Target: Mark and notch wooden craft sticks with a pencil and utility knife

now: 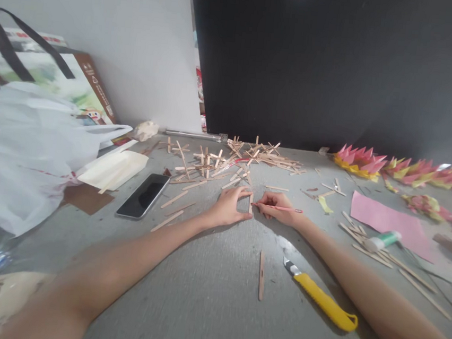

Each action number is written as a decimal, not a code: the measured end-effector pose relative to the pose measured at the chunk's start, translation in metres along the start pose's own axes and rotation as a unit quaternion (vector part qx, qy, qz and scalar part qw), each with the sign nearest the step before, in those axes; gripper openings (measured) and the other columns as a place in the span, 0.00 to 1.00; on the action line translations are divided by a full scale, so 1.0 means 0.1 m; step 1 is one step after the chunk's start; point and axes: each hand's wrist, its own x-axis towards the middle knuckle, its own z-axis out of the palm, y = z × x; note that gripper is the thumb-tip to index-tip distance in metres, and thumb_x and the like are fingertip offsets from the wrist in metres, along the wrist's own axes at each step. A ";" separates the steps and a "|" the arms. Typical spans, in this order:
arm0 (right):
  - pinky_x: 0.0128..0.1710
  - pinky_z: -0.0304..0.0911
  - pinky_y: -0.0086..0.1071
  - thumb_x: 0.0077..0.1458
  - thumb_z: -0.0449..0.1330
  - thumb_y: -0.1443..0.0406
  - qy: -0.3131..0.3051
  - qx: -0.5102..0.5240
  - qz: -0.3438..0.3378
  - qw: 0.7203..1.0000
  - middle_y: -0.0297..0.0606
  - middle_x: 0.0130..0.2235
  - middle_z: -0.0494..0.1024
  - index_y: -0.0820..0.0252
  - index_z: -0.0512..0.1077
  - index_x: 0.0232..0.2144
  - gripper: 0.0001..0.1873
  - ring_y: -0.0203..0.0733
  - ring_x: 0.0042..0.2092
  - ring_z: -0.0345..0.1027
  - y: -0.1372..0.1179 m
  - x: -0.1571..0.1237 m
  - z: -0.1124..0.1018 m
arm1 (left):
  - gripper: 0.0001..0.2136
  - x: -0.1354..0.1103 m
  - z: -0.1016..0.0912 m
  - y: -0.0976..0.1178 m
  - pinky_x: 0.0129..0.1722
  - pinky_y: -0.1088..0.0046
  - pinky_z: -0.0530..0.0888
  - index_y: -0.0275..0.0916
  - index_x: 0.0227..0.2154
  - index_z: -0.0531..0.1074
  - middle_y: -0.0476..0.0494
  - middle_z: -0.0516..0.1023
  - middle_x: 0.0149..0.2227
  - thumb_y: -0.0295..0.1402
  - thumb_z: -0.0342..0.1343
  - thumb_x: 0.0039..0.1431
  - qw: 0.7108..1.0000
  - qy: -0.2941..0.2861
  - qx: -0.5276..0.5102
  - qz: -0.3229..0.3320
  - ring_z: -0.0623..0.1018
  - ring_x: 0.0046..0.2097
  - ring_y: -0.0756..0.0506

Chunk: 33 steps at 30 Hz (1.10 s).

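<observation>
My left hand point(229, 206) rests on the grey floor and pinches a short wooden stick point(250, 203) upright between thumb and forefinger. My right hand point(276, 205) is closed around a thin red pencil point(282, 208), its tip touching that stick. Behind both hands lies a heap of wooden craft sticks point(227, 161), many glued into crosses. One loose stick point(261, 274) lies between my forearms. A yellow utility knife point(321, 297) lies next to my right forearm.
A black phone point(143, 195) lies left of my hands, beside cream paper point(112, 169) and a white plastic bag point(23, 150). On the right are a pink sheet point(389, 220), a glue tube point(383, 240), long sticks and folded pink-yellow paper flowers point(405, 171). A dark panel stands behind.
</observation>
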 end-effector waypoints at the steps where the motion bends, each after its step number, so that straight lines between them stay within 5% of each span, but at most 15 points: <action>1: 0.23 0.56 0.27 0.56 0.65 0.62 -0.003 -0.002 0.000 1.000 0.31 0.21 0.74 0.60 0.71 0.29 0.08 0.33 0.22 0.64 0.00 0.00 0.00 | 0.39 0.00 0.00 0.00 0.69 0.44 0.57 0.43 0.64 0.62 0.35 0.74 0.63 0.40 0.72 0.50 1.000 0.001 0.000 0.001 0.66 0.69 0.29; 33: 0.24 0.56 0.27 0.57 0.65 0.60 -0.005 -0.016 0.003 1.000 0.30 0.21 0.73 0.60 0.71 0.29 0.11 0.33 0.23 0.63 -0.01 0.00 0.00 | 0.39 -0.02 -0.01 0.02 0.68 0.43 0.58 0.43 0.63 0.61 0.34 0.75 0.62 0.41 0.72 0.51 1.000 0.001 -0.015 0.002 0.67 0.69 0.30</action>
